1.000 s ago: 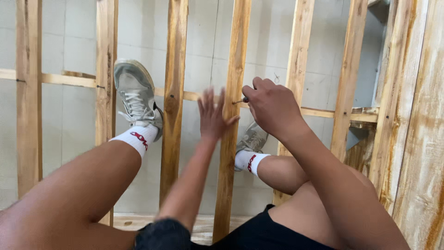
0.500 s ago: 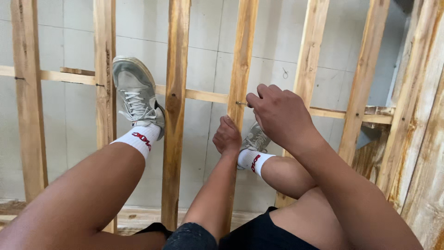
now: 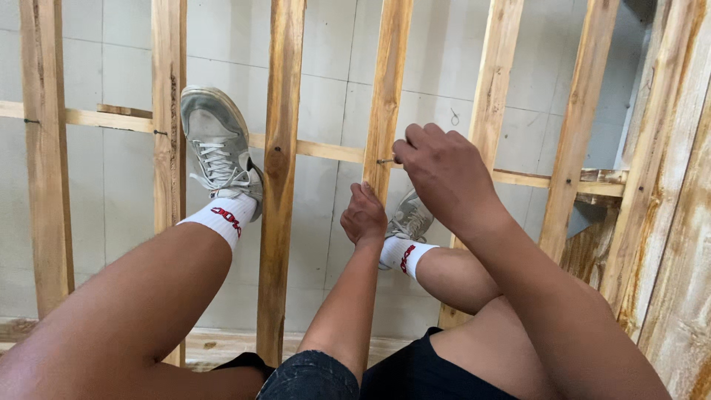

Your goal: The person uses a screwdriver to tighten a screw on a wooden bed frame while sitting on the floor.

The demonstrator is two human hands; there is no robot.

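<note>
Bare wooden studs stand against a pale panelled wall in front of you. Your right hand (image 3: 444,174) is closed around a small nail (image 3: 385,161), pinching it against the face of the middle stud (image 3: 389,89), about where the horizontal rail (image 3: 326,150) crosses. Your left hand (image 3: 364,216) grips the same stud just below, fingers curled round its edge. Further out, your left shoe (image 3: 216,144) presses flat against the next stud (image 3: 280,185), a white sock (image 3: 218,218) beneath it, while your right shoe (image 3: 409,218) rests behind the middle stud, low down.
</note>
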